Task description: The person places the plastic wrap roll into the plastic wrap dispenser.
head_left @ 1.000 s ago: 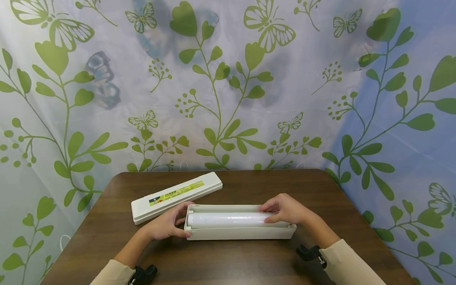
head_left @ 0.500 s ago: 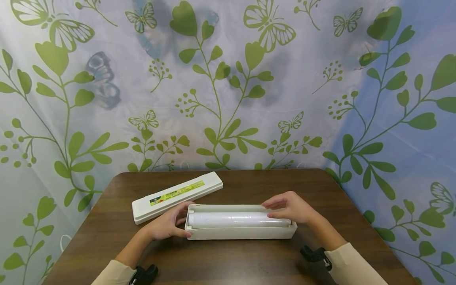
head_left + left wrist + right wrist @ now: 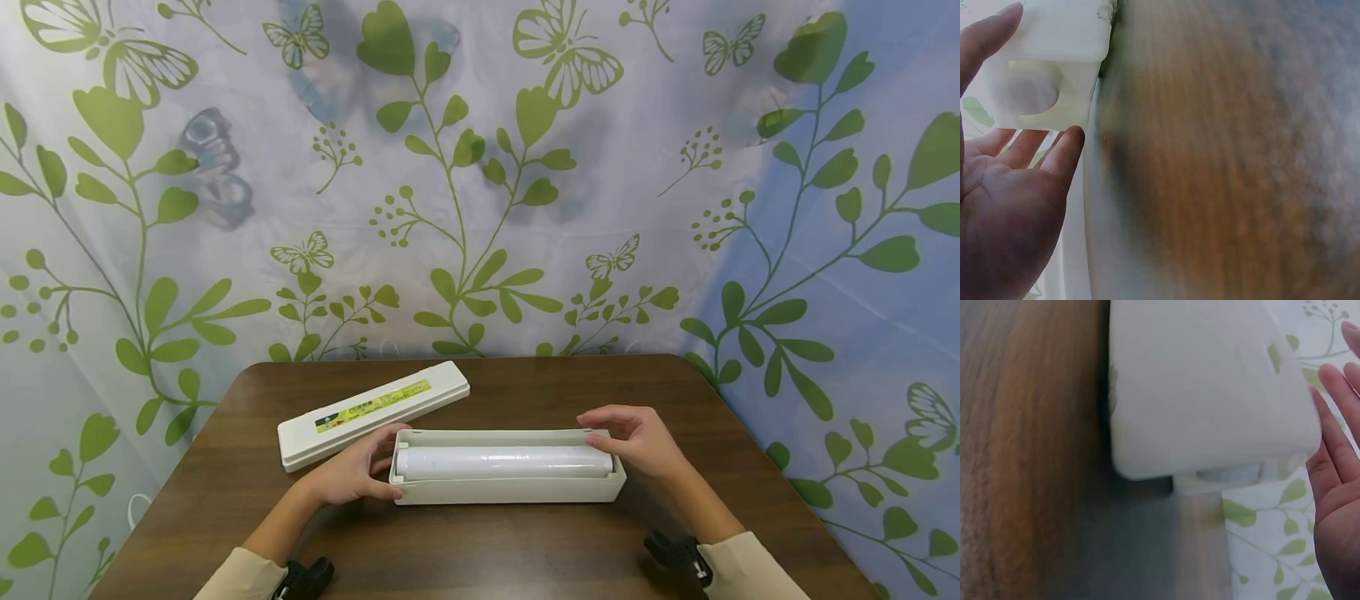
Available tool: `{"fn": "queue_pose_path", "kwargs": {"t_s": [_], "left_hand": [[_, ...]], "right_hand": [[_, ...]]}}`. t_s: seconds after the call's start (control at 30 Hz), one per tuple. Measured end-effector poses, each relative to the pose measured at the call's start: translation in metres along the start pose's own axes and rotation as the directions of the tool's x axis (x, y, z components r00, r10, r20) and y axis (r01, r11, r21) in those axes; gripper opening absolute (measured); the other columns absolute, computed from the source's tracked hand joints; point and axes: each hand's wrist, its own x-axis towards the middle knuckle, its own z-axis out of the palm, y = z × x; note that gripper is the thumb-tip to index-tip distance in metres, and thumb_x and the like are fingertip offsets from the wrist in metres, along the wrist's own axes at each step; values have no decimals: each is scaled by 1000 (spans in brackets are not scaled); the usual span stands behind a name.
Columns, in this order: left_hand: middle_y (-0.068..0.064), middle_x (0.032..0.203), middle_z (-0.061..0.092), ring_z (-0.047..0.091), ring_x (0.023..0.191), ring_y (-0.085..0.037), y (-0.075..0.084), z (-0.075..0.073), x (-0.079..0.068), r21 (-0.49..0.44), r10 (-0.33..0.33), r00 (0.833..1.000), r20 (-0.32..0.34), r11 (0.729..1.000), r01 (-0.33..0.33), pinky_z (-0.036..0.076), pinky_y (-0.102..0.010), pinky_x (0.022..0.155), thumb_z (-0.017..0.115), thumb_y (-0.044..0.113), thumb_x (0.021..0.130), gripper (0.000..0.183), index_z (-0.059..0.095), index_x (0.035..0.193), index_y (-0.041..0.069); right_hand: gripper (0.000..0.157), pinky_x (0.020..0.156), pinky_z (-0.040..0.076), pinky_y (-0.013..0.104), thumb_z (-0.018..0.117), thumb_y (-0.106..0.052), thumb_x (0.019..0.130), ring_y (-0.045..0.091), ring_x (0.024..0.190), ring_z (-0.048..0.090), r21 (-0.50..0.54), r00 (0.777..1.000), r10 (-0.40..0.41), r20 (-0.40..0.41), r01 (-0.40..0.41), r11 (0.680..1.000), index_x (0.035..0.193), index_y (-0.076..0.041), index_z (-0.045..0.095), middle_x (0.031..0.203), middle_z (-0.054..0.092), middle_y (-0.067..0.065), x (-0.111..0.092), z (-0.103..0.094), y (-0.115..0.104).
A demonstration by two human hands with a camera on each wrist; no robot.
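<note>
A long off-white plastic box (image 3: 502,493) stands lidless near the middle of the table. Lengthwise inside it lies a white roll of cling film (image 3: 502,461). My left hand (image 3: 352,473) holds the box's left end, thumb at the front corner and fingers at the back. Its thumb and fingertips show at the box's end wall (image 3: 1079,112) in the left wrist view. Over the right end of the box, my right hand (image 3: 633,435) hovers with fingers loosely extended and nothing in its grasp. The right wrist view has its fingers beside the box (image 3: 1210,394).
Behind the box to the left, a white lid (image 3: 405,404) with a yellow-green label lies at a slant on the brown wooden table (image 3: 487,550). A curtain (image 3: 480,208) with green leaves and butterflies hangs behind. Each wrist wears a black camera mount (image 3: 303,577).
My right hand has let go of the cling film roll and moved rightward to the box's right end, uncovering the roll's end. The left hand stays in place.
</note>
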Motion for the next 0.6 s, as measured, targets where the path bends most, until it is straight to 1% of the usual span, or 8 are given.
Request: {"fn": "queue_pose_path", "kwargs": {"t_s": [0.13,0.27,0.33,0.43,0.53,0.6], "left_hand": [[-23,156,36,35,146,-44,1,0,0,1,0,1000,-3,1000,0,47,-23,107,84,5,82,94,25,156,5],[-22,156,36,35,146,-43,1,1,0,9,3,1000,-5,1000,-3,47,-23,107,84,6,83,94,26,156,6],[-23,156,36,35,146,-44,0,1,0,8,3,1000,-5,1000,-3,48,-23,107,84,6,83,93,26,156,6],[-24,156,36,36,146,-45,0,1,0,1,-1,1000,-3,1000,1,49,-24,106,84,5,83,93,25,156,6],[-24,156,36,36,146,-45,0,1,-1,-1,1,1000,-3,1000,-1,49,-24,105,84,5,83,93,25,156,6],[-24,156,36,35,146,-45,0,2,-1,2,2,1000,-5,1000,-2,48,-23,106,84,5,83,94,25,156,6]], "right_hand": [[29,94,59,32,79,3,86,23,110,72,14,999,-3,-33,3,1000,115,-1,75,115,75,21,-5,-3,3],[32,96,58,29,76,9,84,15,114,70,58,998,-37,-46,39,998,116,5,72,118,73,21,-11,-6,9],[34,98,57,28,76,12,83,16,116,68,79,998,-43,-49,47,996,117,6,71,120,72,21,-13,-8,12],[38,101,54,26,76,14,82,16,119,66,98,998,-49,-45,53,994,119,5,70,123,67,27,-18,-10,16],[41,103,53,26,76,14,82,16,122,63,113,999,-30,-35,34,993,121,4,68,126,61,36,-22,-13,20],[43,104,52,26,76,13,82,16,123,62,123,1000,-9,-28,12,992,123,4,67,128,57,39,-24,-14,23]]}}
